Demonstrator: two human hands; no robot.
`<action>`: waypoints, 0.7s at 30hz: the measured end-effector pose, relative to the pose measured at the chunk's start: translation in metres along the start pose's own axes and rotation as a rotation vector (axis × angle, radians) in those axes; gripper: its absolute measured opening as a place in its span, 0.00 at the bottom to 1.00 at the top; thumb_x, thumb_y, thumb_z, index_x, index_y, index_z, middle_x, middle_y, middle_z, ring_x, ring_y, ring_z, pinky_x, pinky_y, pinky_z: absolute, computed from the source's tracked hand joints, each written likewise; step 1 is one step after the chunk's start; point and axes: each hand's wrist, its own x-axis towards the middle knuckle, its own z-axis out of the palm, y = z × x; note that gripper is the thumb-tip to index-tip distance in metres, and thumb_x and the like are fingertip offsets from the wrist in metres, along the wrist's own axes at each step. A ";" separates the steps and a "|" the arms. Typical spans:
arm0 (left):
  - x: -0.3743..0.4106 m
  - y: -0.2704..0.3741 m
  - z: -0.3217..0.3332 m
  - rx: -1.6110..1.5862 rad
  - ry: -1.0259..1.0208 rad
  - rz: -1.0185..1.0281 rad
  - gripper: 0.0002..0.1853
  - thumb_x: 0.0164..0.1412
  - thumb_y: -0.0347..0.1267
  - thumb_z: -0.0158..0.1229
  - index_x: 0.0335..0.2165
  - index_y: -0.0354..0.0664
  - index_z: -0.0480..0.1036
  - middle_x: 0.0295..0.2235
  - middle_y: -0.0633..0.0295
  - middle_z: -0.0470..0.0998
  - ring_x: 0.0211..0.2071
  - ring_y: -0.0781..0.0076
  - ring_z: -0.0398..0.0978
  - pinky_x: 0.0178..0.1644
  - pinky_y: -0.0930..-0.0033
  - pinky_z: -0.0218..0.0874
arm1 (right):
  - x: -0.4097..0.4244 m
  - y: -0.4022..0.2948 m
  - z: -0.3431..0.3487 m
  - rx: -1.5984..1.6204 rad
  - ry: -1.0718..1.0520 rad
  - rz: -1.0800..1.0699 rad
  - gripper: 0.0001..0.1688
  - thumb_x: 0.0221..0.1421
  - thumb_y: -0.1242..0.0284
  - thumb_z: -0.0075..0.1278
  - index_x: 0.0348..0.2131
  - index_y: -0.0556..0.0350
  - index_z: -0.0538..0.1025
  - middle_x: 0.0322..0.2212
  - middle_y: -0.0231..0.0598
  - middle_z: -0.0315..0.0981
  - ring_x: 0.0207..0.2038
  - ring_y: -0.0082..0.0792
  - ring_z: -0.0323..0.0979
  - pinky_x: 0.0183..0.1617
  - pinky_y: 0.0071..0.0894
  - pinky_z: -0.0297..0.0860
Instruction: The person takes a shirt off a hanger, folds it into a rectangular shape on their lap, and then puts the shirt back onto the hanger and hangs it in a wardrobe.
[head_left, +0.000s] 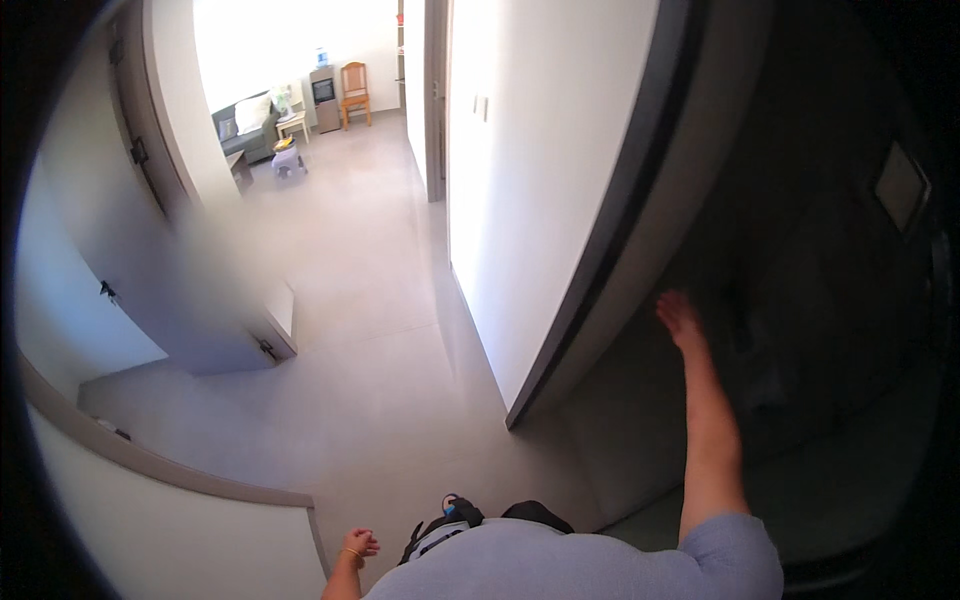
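Note:
My right arm reaches into a dark doorway, and my right hand (679, 319) is raised with its fingers extended near the inner face of the wall (637, 292). Whether the fingertips touch that wall, I cannot tell. Nothing shows in this hand. Low at my side, my left hand (361, 541) hangs with loosely bent fingers and no visible object in it. A yellow bracelet (353, 553) circles that wrist. The left hand is nearest to the end of a low white partition or door panel (187, 517) with a brown edge.
A brown-framed door (195, 330) stands ajar at left, partly blurred. Tiled floor (360, 300) leads to a bright room with a grey sofa (259, 139), a plastic stool (287, 161), a wooden chair (355, 94) and a water dispenser (325, 97). Switches (480, 106) are on the white wall.

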 end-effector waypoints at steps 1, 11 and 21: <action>0.012 0.018 0.007 0.030 0.013 0.027 0.11 0.61 0.31 0.52 0.41 0.40 0.69 0.29 0.53 0.76 0.23 0.60 0.78 0.24 0.60 0.72 | 0.022 -0.018 -0.002 0.071 0.060 -0.041 0.27 0.64 0.57 0.42 0.56 0.51 0.64 0.48 0.42 0.69 0.47 0.38 0.71 0.50 0.40 0.70; 0.003 0.083 0.081 -0.097 0.166 0.064 0.11 0.61 0.31 0.51 0.41 0.39 0.69 0.29 0.53 0.76 0.23 0.62 0.78 0.24 0.64 0.72 | 0.223 -0.066 -0.038 -1.073 -0.182 -0.772 0.36 0.58 0.70 0.51 0.62 0.55 0.57 0.59 0.48 0.57 0.62 0.44 0.55 0.64 0.41 0.56; -0.062 0.065 0.175 0.094 0.223 -0.101 0.11 0.61 0.33 0.53 0.41 0.40 0.68 0.29 0.52 0.77 0.25 0.56 0.78 0.26 0.58 0.72 | 0.289 -0.031 -0.016 -1.195 0.050 -0.455 0.32 0.58 0.70 0.50 0.59 0.56 0.60 0.54 0.47 0.62 0.57 0.43 0.60 0.60 0.41 0.59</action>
